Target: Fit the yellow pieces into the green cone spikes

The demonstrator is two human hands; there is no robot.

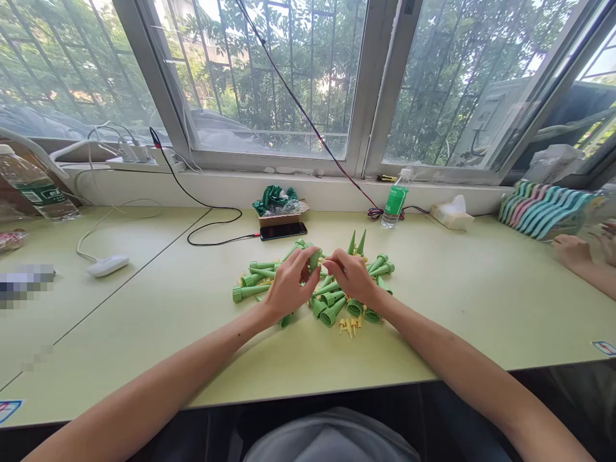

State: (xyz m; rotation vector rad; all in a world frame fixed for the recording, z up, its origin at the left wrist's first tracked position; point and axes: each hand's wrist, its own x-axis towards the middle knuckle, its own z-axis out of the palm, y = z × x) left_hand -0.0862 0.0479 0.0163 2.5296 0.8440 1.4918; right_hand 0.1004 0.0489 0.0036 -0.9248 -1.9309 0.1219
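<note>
Your left hand (291, 285) held green plastic cone (314, 260), fingers closed round it, long axis roughly upright. Your right hand (353, 276) sat just right of cone, fingers pinched; any hold, couldn't tell. Loose cones (337, 309) lay below on worktop (481, 308).

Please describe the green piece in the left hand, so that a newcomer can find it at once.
Start from the pale yellow-green table below the window, and find the heap of green cones near its middle. Over this heap, the left hand pinches one green piece. It is held in that hand, while its neighbours rest on the table.
</note>
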